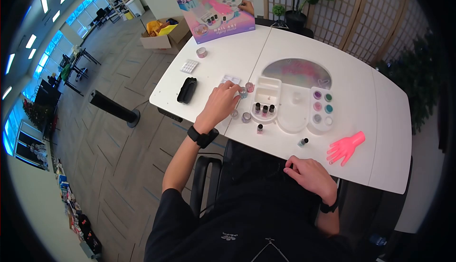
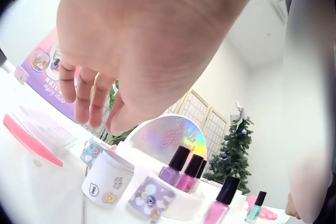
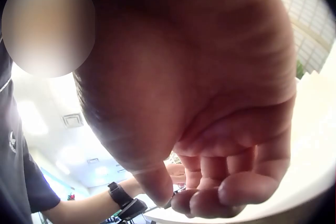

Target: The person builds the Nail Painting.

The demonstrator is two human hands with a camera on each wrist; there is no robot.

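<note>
My left hand (image 1: 219,104) reaches over the table, its fingertips beside a small clear jar (image 1: 243,93) and a pink jar (image 1: 250,87). In the left wrist view the fingers of that hand (image 2: 142,50) hang bent downward above a teal patterned jar (image 2: 91,151), a white stickered jar (image 2: 106,178) and a purple patterned jar (image 2: 151,198); contact is unclear. My right hand (image 1: 313,177) stays near the table's front edge, loosely curled; nothing shows in its fingers in the right wrist view (image 3: 199,87). Polish bottles (image 1: 265,110) stand in a white tray (image 1: 277,84).
Right of the tray are round colour pots (image 1: 317,106) and a pink model hand (image 1: 346,148). A pink bottle (image 1: 260,129) and a teal bottle (image 1: 303,142) sit near the front edge. Leftward lie a black case (image 1: 187,90) and a pill-like tray (image 1: 189,66); a printed box (image 1: 216,10) stands behind.
</note>
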